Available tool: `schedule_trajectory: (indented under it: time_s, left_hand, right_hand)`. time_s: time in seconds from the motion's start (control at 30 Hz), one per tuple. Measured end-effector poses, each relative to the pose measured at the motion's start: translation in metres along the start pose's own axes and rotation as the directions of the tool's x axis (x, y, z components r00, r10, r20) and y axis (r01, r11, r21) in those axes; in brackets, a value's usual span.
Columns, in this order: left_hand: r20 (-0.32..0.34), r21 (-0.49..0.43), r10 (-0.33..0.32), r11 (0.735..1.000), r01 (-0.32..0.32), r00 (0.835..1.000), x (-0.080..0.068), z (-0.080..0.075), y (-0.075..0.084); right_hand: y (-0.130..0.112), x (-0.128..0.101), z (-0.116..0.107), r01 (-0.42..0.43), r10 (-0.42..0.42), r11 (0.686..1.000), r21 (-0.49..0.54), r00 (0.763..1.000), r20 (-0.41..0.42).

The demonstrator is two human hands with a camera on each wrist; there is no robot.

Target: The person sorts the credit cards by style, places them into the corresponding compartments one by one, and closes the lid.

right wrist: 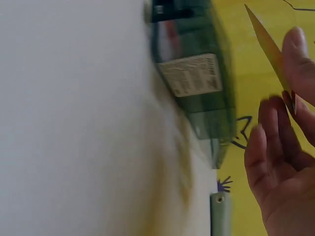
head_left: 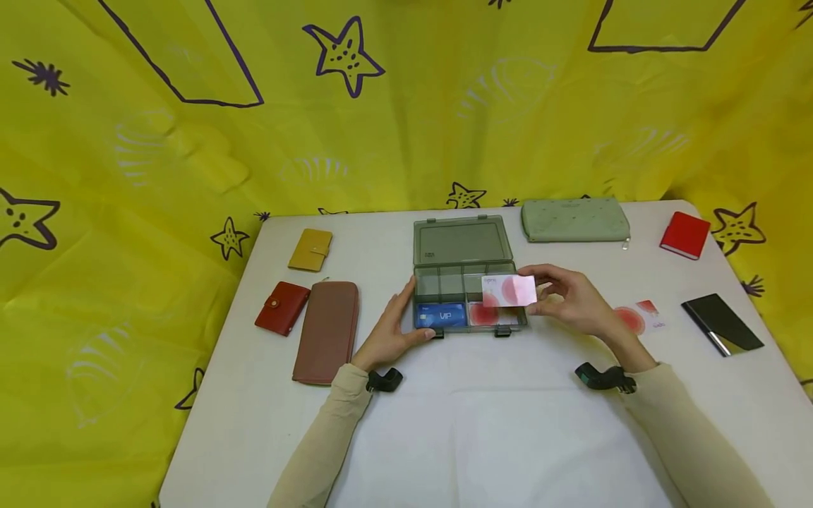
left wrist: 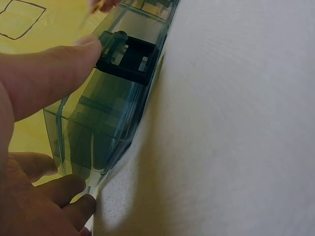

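A grey-green plastic compartment box (head_left: 440,284) stands on the table with its lid (head_left: 464,241) tipped back. Its front left compartment holds a blue card (head_left: 442,315) marked VIP; a pink and white card (head_left: 484,315) lies in the front right one. My left hand (head_left: 392,334) holds the box's left front corner, its thumb (left wrist: 74,59) by a front latch (left wrist: 130,56) and its fingers along the left side. Between thumb and fingers, my right hand (head_left: 568,300) pinches another pink and white card (head_left: 508,291) above the right compartments. In the right wrist view this card (right wrist: 266,46) appears edge-on.
Left of the box are a yellow card holder (head_left: 310,250), a red snap wallet (head_left: 282,308) and a long brown wallet (head_left: 326,331). Rightward lie a green zip wallet (head_left: 574,220), a red booklet-like case (head_left: 685,235), pink and white cards (head_left: 638,319) and a black card case (head_left: 722,324).
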State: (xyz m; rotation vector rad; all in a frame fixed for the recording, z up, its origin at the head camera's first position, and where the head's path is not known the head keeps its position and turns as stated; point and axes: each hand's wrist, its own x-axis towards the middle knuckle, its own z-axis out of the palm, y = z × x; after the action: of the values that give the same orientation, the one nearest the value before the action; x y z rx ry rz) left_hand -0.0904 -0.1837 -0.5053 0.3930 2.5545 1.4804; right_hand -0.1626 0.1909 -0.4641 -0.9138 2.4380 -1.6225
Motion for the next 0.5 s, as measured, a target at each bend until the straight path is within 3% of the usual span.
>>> schedule_trajectory:
  time_s: [0.07,0.17,0.5]
  left_hand:
    - [0.002,0.000,0.003,1.000,-0.003,1.000,0.000,0.001,0.000]
    - [-0.001,0.002,0.008,1.000,-0.008,1.000,0.001,0.001,0.000]
    - [0.001,-0.007,-0.018,1.000,0.018,1.000,0.000,0.001,0.000]
  right_hand:
    - [0.003,0.000,0.006,0.002,0.001,0.993,-0.120,1.000,0.024]
    - [0.006,0.000,0.012,-0.013,0.022,0.978,-0.207,0.999,0.039]
    - [0.007,-0.001,0.019,0.009,0.022,0.969,-0.248,0.992,0.121]
